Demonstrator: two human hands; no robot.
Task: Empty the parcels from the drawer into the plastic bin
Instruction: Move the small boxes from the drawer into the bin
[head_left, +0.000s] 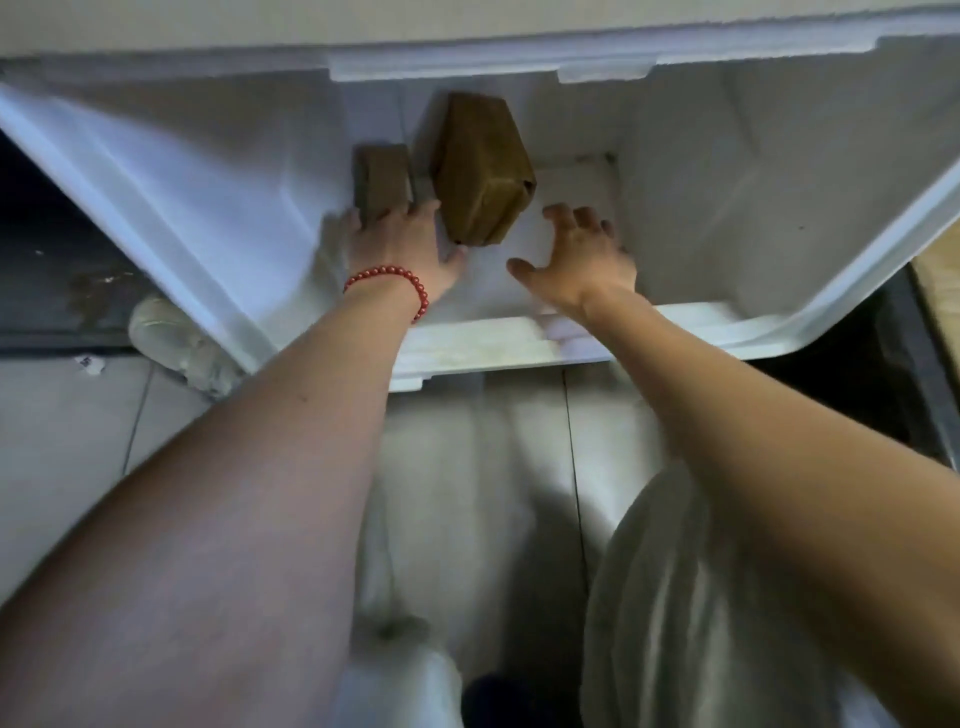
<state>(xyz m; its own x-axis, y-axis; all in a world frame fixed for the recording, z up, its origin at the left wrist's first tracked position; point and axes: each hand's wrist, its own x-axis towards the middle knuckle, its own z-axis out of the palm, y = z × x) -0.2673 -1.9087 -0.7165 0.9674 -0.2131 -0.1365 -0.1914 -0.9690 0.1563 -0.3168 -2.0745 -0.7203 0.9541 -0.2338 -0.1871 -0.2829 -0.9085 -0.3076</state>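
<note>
Two brown paper parcels lie inside a white plastic drawer (779, 197) that stands pulled out below me. The small parcel (381, 174) is at the left, and my left hand (402, 247), with a red bead bracelet at the wrist, grips its near end with fingers on both sides. The large parcel (480, 166) lies tilted just right of it, and my left thumb reaches towards its lower corner. My right hand (579, 254) hovers over the drawer floor to the right of the large parcel, fingers spread and slightly bent, holding nothing.
The drawer's near rim (493, 345) crosses under both forearms. A pale shoe (171, 332) sits on the tiled floor at the left beside a dark surface. A wooden edge (943, 291) shows at the far right.
</note>
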